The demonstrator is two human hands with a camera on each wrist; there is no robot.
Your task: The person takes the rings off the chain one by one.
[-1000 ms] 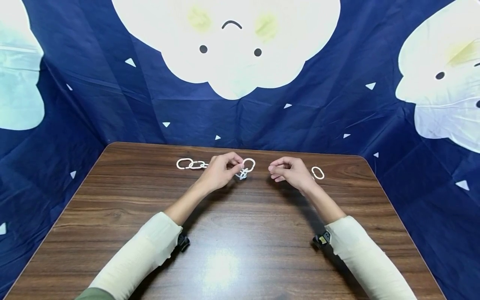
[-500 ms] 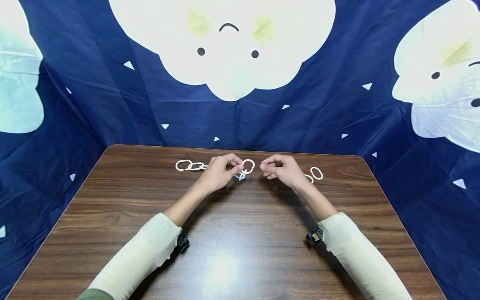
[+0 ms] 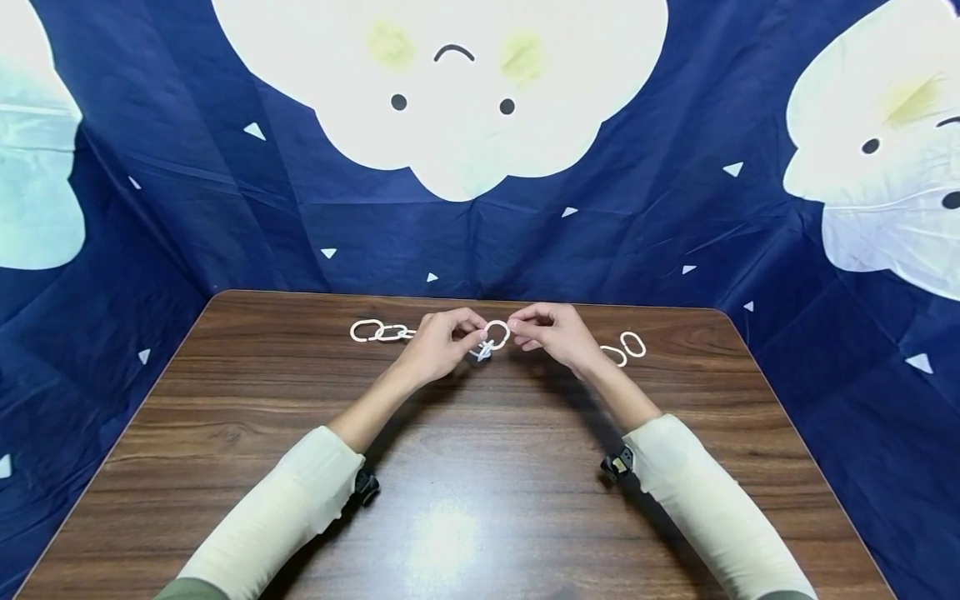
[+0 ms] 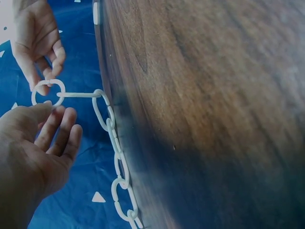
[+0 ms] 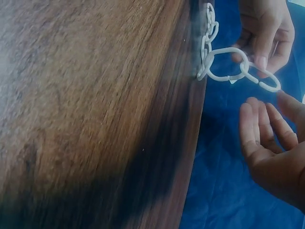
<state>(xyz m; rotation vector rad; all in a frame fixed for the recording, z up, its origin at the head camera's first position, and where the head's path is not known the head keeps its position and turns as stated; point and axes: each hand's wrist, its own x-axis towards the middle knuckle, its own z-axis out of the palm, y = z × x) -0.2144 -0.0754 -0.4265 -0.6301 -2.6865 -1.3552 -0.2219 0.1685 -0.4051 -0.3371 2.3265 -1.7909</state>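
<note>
A chain of white plastic links [image 4: 101, 112] hangs from the end link [image 3: 497, 322], an oval ring with a small gap in its side. My left hand [image 3: 444, 340] pinches this end link between thumb and fingers at its left side. Opposite, my right hand [image 3: 551, 333] has thumb and finger together at the link's right edge, pinching it. In the right wrist view, the end link [image 5: 269, 85] is hooked through another link [image 5: 224, 49], and the rest of the chain lies along the table edge.
More of the chain [image 3: 367, 331] stretches left of my left hand on the brown wooden table [image 3: 300, 400]. Two loose white links [image 3: 633, 344] lie right of my right hand. A blue cloth [image 3: 480, 250] with white clouds hangs behind the table.
My right hand has moved left, with its fingertips coming to the end link's right edge. The left hand keeps its place on the link. A second loose link has come into sight.
</note>
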